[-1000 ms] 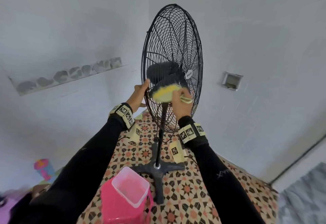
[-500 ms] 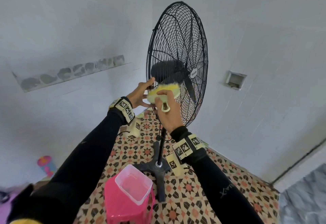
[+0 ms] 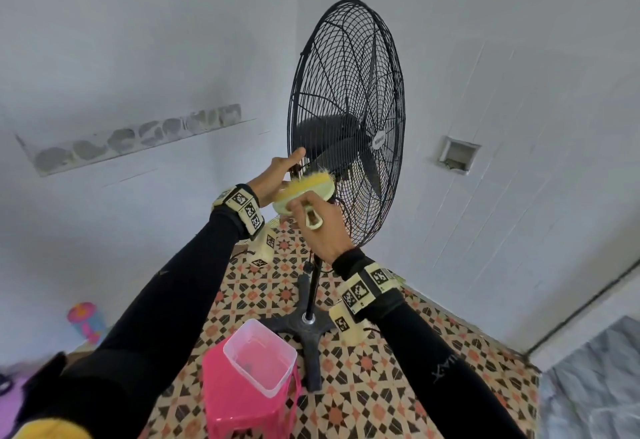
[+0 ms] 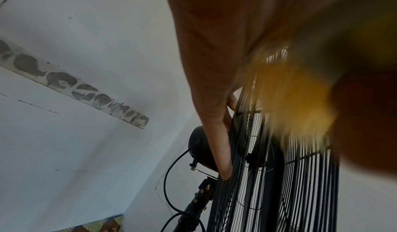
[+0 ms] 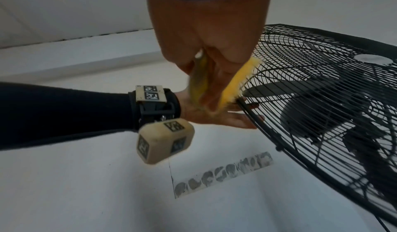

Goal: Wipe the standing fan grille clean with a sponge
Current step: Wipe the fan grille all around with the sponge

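Observation:
A black standing fan grille (image 3: pixel 349 92) stands upright before a white wall, its motor housing behind it. My left hand (image 3: pixel 273 179) holds the grille's left rim, with the thumb laid along the wires (image 4: pixel 214 116) and the fingers behind (image 5: pixel 219 116). My right hand (image 3: pixel 322 227) grips a yellow sponge brush (image 3: pixel 304 189) by its pale loop handle. The yellow side of the sponge brush (image 5: pixel 236 81) presses against the rim of the grille (image 5: pixel 322 99) just beside the left hand. In the left wrist view the sponge brush (image 4: pixel 296 99) is a blur over the grille (image 4: pixel 300 184).
A clear plastic tub (image 3: pixel 259 355) sits on a pink stool (image 3: pixel 242 404) close in front of the fan's cross base (image 3: pixel 304 328) on the patterned floor. A power cable (image 4: pixel 169 184) loops behind the pole. A colourful cup (image 3: pixel 85 317) stands by the left wall.
The right hand has carried the sponge brush left, from the lower front of the grille to its left rim. The left hand has stayed on the rim.

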### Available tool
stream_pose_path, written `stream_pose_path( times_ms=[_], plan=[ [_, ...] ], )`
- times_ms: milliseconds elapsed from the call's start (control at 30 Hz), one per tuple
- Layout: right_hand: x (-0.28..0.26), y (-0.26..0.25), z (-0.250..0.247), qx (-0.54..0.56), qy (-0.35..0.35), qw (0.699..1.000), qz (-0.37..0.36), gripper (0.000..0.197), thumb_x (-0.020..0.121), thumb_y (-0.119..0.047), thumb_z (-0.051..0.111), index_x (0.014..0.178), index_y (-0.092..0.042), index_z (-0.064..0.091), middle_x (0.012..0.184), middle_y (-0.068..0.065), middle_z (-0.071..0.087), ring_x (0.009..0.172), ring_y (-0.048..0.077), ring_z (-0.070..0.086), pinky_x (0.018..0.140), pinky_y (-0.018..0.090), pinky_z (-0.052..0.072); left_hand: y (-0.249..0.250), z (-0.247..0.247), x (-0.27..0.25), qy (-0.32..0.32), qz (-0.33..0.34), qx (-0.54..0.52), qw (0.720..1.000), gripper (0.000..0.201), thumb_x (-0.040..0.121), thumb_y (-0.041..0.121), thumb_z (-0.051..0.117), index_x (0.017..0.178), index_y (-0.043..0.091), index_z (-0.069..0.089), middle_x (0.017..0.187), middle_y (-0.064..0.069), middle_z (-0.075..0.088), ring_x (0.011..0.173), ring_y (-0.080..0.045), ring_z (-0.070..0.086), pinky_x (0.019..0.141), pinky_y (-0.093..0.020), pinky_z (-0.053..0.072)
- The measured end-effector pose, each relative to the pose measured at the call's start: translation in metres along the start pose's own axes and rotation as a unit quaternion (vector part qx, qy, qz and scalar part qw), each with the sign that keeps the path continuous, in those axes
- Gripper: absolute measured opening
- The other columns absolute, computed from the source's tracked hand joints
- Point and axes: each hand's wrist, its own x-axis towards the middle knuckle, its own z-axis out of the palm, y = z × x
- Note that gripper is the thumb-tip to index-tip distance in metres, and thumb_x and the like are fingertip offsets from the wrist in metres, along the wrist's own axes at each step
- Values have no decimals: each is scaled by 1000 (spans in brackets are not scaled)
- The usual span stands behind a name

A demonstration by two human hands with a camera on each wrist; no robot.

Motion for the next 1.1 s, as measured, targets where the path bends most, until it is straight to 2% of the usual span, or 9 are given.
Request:
stream_pose_path(
  times_ms=[100, 167, 233, 333, 533, 667, 800, 933, 1100],
  plan=[
    [1, 4, -7, 34, 131, 990, 43, 15, 105, -17, 52, 105, -5, 62, 96, -2, 71, 70, -1, 68, 58, 18, 53, 0, 0, -3, -1, 1, -17, 1000, 115, 67, 86, 68, 151, 17, 32, 157, -1, 38, 130, -29, 57, 89, -54, 61],
    [3, 7, -13, 73, 236, 967, 56, 17, 105, -22, 52, 104, -7, 62, 92, -9, 69, 74, 3, 71, 61, 27, 59, 0, 1, -6, -5, 0, -11, 1000, 114, 67, 86, 67, 152, 18, 30, 159, -2, 36, 134, -30, 52, 87, -54, 62],
    [3, 9, -17, 70, 192, 978, 38, 19, 105, -25, 53, 104, -9, 62, 95, -1, 73, 73, 6, 72, 61, 30, 60, -1, 2, -3, -5, 3, -6, 1000, 114, 68, 88, 66, 152, 18, 30, 159, -2, 36, 132, -30, 53, 89, -55, 61],
    [-3, 9, -14, -3, 13, 1000, -24, 16, 105, -15, 52, 104, -3, 63, 100, 8, 74, 62, -6, 62, 53, 9, 45, 0, 4, -5, -1, 5, -11, 1000, 104, 81, 83, 60, 154, 15, 29, 157, 1, 34, 127, -27, 58, 89, -53, 59],
    [5, 9, -22, 16, 240, 971, 0, 15, 104, -13, 53, 101, -1, 62, 81, -4, 67, 61, -4, 62, 51, 8, 42, -1, 1, -2, 2, 1, 21, 1000, 109, 65, 91, 66, 146, 21, 45, 151, -3, 48, 125, -31, 58, 85, -51, 63],
    [2, 18, -11, -83, 21, 991, -108, 22, 104, -28, 48, 110, -9, 57, 82, 2, 71, 59, 9, 64, 51, 24, 53, 2, 4, -7, -12, 10, 12, 1000, 81, 80, 83, 63, 125, 17, 62, 131, -8, 63, 112, -33, 66, 89, -51, 59],
    [-40, 84, -11, -155, -123, 977, -76, 12, 101, -18, 56, 110, -12, 52, 73, -9, 61, 50, -6, 49, 43, 14, 38, -2, 3, -6, 12, -10, -13, 1000, 110, 60, 90, 71, 146, 26, 45, 149, -3, 51, 125, -30, 59, 96, -54, 57],
    [-70, 112, -25, -200, -134, 971, -8, 4, 99, -14, 58, 100, -10, 57, 60, -20, 43, 43, -7, 38, 45, 8, 26, -3, 12, -11, 38, 8, 1, 999, 111, 62, 92, 62, 149, 26, 38, 154, -1, 44, 130, -29, 55, 107, -59, 49],
    [-2, 64, -32, -156, -125, 960, -198, 22, 100, -23, 49, 114, -8, 56, 65, -3, 60, 46, 12, 52, 41, 20, 42, -8, 21, -6, 85, 15, 1, 996, 115, 58, 97, 60, 146, 27, 40, 147, -7, 50, 119, -26, 57, 90, -45, 52]
  ],
)
